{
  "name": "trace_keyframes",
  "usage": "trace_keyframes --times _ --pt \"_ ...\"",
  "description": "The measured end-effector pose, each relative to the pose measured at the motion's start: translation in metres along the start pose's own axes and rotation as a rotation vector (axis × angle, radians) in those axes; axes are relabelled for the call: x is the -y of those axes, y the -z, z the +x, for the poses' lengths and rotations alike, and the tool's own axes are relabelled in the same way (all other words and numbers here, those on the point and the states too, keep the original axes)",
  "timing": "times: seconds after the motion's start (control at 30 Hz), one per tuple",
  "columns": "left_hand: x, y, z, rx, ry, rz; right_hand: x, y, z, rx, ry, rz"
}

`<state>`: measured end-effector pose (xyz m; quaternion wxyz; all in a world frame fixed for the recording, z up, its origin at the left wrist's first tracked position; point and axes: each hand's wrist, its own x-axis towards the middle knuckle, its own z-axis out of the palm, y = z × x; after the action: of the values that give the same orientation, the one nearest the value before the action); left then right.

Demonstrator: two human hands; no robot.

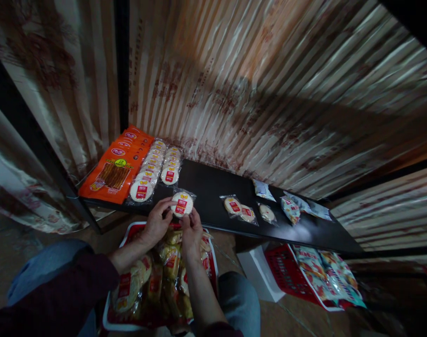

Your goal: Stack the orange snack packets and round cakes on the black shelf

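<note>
A round white cracker in a clear wrapper with a red label (182,205) is pinched between my two hands, just over the front edge of the black shelf (202,187). My left hand (159,219) grips its left side, and my right hand (192,228) holds its lower right edge. Behind it, two overlapping rows of the same wrapped crackers run back along the shelf, a longer row (142,189) and a shorter row (170,174). Below my forearms sits a red basket with a white rim (215,267), filled with more wrapped crackers (129,285) and yellowish packets (170,260).
Orange snack bags (111,164) overlap at the shelf's left end. Loose wrapped crackers (232,204) and small snack packets (290,208) lie farther right. On the floor stand a white box (259,271) and a second red basket (287,271) of bags. A patterned curtain (213,93) hangs behind.
</note>
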<state>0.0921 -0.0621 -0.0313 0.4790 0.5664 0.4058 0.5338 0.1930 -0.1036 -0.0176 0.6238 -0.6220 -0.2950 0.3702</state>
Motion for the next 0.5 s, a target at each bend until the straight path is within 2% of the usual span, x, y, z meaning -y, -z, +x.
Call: trace_keyframes --times 0.17,0.5 --pt "-0.006 0.003 0.007 -0.060 -0.019 0.066 -0.004 -0.011 0.013 -0.002 0.035 0.012" --pt "-0.014 0.004 0.023 -0.066 -0.059 0.233 -0.010 -0.031 0.047 0.010 0.104 -0.046"
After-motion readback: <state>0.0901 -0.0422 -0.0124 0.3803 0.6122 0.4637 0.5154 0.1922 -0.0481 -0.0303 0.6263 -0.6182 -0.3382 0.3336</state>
